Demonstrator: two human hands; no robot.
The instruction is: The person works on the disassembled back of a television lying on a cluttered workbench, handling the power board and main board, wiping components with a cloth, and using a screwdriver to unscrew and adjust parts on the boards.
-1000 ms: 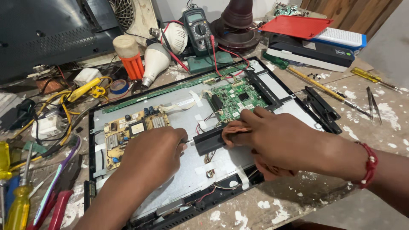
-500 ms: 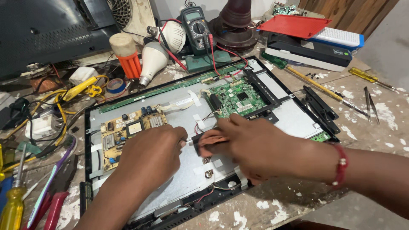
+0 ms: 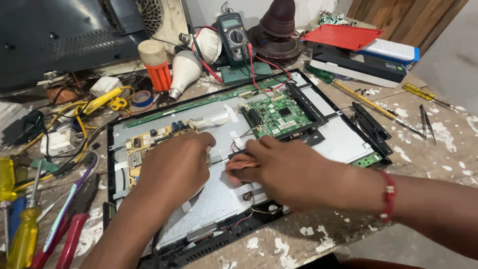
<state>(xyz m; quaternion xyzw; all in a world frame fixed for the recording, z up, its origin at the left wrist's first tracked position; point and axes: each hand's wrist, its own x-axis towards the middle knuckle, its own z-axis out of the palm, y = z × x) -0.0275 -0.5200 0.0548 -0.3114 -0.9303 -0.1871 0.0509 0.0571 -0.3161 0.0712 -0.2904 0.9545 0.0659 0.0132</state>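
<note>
Opened flat-screen panel [image 3: 318,144] lying back-up on a paint-spattered bench [image 3: 438,139]. Left hand [image 3: 172,169] rests palm-down on the metal backplate, just right of the tan power board [image 3: 144,144]; its fingers lie together and curled, and whether they grip anything cannot be told. Right hand [image 3: 286,172] lies beside it near the panel's middle, fingers drawn together with the tips pressed on a small dark part [image 3: 239,154] at the backplate; the part is mostly hidden, so a true pinch cannot be confirmed. A red bracelet [image 3: 387,195] circles the right wrist. Green main board [image 3: 281,115] sits at the panel's upper right, clear of both hands. Behind the panel: multimeter [image 3: 234,37] with red leads, two bulbs [image 3: 184,72], an orange-and-tan cylinder [image 3: 155,65]. At left: yellow-handled screwdrivers [image 3: 22,234] and red-handled pliers [image 3: 67,244]. At right: a long screwdriver [image 3: 358,97], tweezers [image 3: 427,122], a black box [image 3: 356,65] under a red lid [image 3: 343,36].
</note>
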